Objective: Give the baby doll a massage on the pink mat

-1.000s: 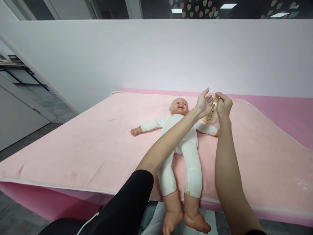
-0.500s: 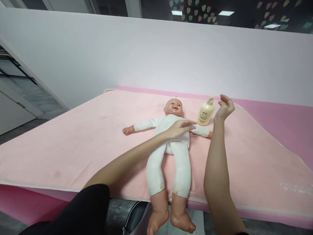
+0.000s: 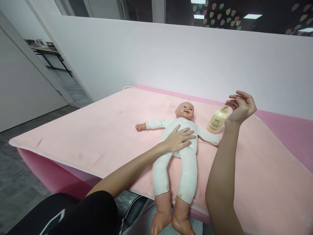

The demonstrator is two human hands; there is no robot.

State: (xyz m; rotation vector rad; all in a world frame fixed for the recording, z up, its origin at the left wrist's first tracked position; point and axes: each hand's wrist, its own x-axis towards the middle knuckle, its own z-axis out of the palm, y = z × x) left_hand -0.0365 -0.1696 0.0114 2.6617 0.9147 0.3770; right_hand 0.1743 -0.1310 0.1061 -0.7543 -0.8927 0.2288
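A baby doll (image 3: 187, 171) with a white cloth body lies on its back on a pink mat (image 3: 110, 130), its feet past the near edge. My left hand (image 3: 179, 139) rests flat on the doll's belly, fingers spread. Raised above the mat at the right, my right hand (image 3: 242, 106) has its palm turned up and its fingers loosely curled and apart, holding nothing. A pale yellow pump bottle (image 3: 216, 121) stands by the doll's arm, just left of my right hand.
Behind the table rises a white wall (image 3: 156, 58) with dark glass above it. A black and grey seat (image 3: 139, 210) shows under the near edge. At the left is a doorway with a desk (image 3: 46, 50) beyond.
My left hand has flattened and spread its fingers on the doll's belly. My right hand has turned, its fingers now pointing left above the bottle. The whole view has shifted left.
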